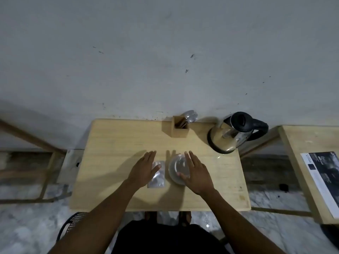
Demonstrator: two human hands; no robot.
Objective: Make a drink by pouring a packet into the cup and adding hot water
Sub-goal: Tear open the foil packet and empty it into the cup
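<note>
So I'm looking down at a small pale wooden table (113, 162) that's sitting right up against a scuffed grey-white wall (146, 52), with a mottled grey stone-looking floor (27, 226) underneath. I'm using the clear round glass cup (175, 166) as my reference point since it's sitting about mid-table.

Just left of the cup, a silvery crinkled foil packet (157, 177) is lying flat on the wood. It's a rectangle, and its long axis is running from the near edge toward the wall, short end facing me. I can't read any print on it, too blurry.

The left hand (144, 170) is hovering flat with fingers spread, palm down, overlapping the packet's left side; it's loose, not gripping anything, and I can't tell if it's actually touching the foil. The right hand (197, 173) is spread open over the cup's right side, thumb at the near rim, but it isn't closing on it as far as I can see.

Beyond the cup, against the wall, a square light-wood box holder (180, 129) is standing upright with metal spoons and a fork (190, 116) poking out. Beyond and to the right of the cup, a shiny stainless steel electric kettle with a black lid and handle (233, 133) is sitting at the table's corner, handle pointing right. Further right of the cup, a second pale wooden table (300, 142) is holding a black-and-white printed sheet (322, 178).
</note>
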